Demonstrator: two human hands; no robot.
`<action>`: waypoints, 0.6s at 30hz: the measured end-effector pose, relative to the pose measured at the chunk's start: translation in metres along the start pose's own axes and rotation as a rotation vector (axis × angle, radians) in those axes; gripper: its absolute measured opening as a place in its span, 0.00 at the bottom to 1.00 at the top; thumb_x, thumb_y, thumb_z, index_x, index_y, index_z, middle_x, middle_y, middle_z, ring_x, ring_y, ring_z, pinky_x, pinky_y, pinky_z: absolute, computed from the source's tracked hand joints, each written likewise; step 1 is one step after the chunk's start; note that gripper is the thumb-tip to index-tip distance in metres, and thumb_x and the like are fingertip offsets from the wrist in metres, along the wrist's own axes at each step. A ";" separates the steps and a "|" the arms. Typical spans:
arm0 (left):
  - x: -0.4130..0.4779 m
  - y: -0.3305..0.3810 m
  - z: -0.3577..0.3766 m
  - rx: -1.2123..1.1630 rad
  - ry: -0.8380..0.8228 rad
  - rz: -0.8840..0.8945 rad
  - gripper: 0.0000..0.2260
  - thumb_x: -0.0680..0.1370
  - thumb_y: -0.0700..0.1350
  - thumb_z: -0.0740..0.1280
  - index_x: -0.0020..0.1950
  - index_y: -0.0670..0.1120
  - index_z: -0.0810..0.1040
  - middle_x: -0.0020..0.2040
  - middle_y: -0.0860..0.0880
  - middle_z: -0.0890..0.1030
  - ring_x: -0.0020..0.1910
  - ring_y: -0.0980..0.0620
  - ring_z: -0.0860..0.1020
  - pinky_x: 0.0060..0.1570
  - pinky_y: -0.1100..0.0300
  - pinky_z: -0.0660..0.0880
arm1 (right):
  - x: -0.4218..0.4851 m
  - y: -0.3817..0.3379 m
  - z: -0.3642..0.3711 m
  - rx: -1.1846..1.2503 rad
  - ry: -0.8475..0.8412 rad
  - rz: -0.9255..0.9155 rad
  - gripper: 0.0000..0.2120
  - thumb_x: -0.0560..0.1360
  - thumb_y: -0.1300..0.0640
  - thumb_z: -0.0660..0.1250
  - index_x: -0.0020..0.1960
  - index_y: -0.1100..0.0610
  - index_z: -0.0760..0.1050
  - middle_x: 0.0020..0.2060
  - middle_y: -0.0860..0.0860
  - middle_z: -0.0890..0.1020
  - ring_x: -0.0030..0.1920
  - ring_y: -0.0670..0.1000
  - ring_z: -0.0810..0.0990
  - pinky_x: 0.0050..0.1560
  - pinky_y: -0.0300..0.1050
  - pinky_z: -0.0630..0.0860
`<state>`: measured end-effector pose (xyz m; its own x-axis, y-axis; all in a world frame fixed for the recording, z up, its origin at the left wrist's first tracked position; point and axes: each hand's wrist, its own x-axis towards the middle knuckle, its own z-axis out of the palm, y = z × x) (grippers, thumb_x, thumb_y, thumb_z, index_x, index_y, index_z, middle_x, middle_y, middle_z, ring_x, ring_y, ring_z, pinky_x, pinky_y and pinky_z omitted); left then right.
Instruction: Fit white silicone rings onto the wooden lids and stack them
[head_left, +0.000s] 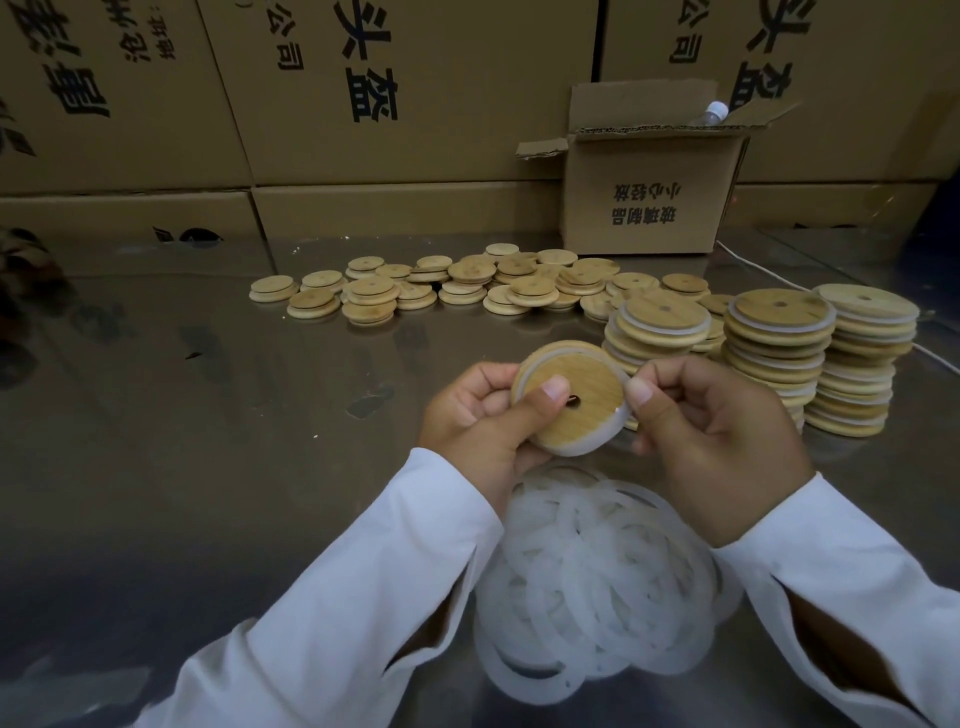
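- Fitting step in hand, by the look of it: working a white silicone ring (584, 448) over the rim of a wooden lid (574, 402), held up at the centre of the frame, above the table (208, 415).
- Seated along the lid's lower and right edge; a white band also showing at upper left, though impossible to tell whether fully home there.
- Next, probably: pressing the remaining arc round, then setting the lid onto the finished stacks (774, 353) at right of centre.
- Gripping the lid with the left hand (478, 421), thumb flat on the wood beside the centre hole, fingers curled behind.
- Pinching the ring's right edge with the right hand (717, 441), thumb on top, fingers curled beneath.
- Lower centre, beneath the wrists: loose pile of rings (597, 571); further back, mid-frame: bare lids (441, 286), unfitted.
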<state>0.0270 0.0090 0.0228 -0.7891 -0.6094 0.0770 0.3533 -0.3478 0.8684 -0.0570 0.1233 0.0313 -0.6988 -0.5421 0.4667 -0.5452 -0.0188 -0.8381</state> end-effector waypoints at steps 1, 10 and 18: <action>0.000 0.000 0.000 -0.016 -0.004 -0.014 0.15 0.60 0.41 0.70 0.44 0.39 0.76 0.36 0.44 0.83 0.35 0.50 0.82 0.34 0.59 0.80 | 0.000 0.000 0.000 0.038 0.002 0.011 0.09 0.73 0.63 0.64 0.36 0.53 0.74 0.26 0.46 0.76 0.26 0.43 0.75 0.31 0.30 0.71; -0.002 -0.005 0.003 -0.107 0.019 -0.008 0.15 0.60 0.39 0.70 0.45 0.39 0.75 0.36 0.44 0.84 0.35 0.50 0.83 0.38 0.57 0.81 | -0.002 -0.004 0.002 0.213 0.056 0.110 0.03 0.69 0.59 0.69 0.37 0.56 0.76 0.25 0.46 0.78 0.25 0.42 0.75 0.28 0.28 0.71; -0.005 -0.013 0.009 -0.122 0.068 0.032 0.16 0.59 0.40 0.70 0.45 0.38 0.75 0.34 0.45 0.83 0.34 0.51 0.82 0.34 0.61 0.79 | -0.008 -0.003 0.007 -0.090 0.175 0.001 0.04 0.64 0.49 0.66 0.35 0.48 0.74 0.36 0.50 0.79 0.33 0.46 0.76 0.36 0.40 0.73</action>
<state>0.0218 0.0228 0.0159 -0.7421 -0.6669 0.0668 0.4396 -0.4090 0.7996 -0.0473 0.1220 0.0281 -0.7648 -0.3879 0.5144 -0.5782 0.0609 -0.8136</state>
